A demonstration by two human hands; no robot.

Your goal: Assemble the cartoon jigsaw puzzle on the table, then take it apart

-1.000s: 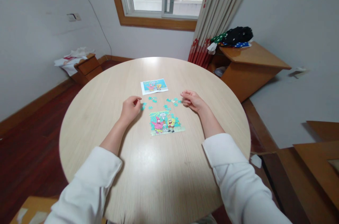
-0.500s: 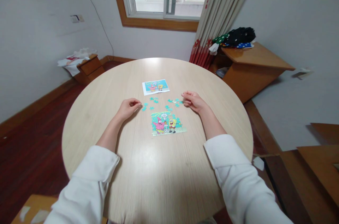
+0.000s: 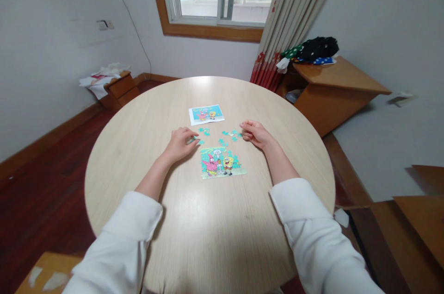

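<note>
A partly joined jigsaw puzzle [image 3: 219,163] with cartoon figures lies flat in the middle of the table. Just beyond it are scattered several loose teal puzzle pieces [image 3: 231,134]. My left hand [image 3: 181,143] is over the left-hand pieces, thumb and fingers apart, and it partly covers some of them. Beside the right-hand pieces rests my right hand [image 3: 256,134], its fingers curled and thumb pressed to the forefinger; whatever is in that pinch is too small to make out. A printed picture card [image 3: 207,115] of the same scene lies behind the pieces.
Everything lies on a round pale wooden table [image 3: 222,220]. A wooden cabinet [image 3: 342,78] with dark and spotted cloth [image 3: 317,50] on top stands at the back right. A small wooden stand [image 3: 121,85] with papers is back left, below the wall.
My left hand has moved right, onto the left-hand loose pieces, and its fingers have spread from a pinch. My right hand stays in much the same place. The view has shifted slightly.
</note>
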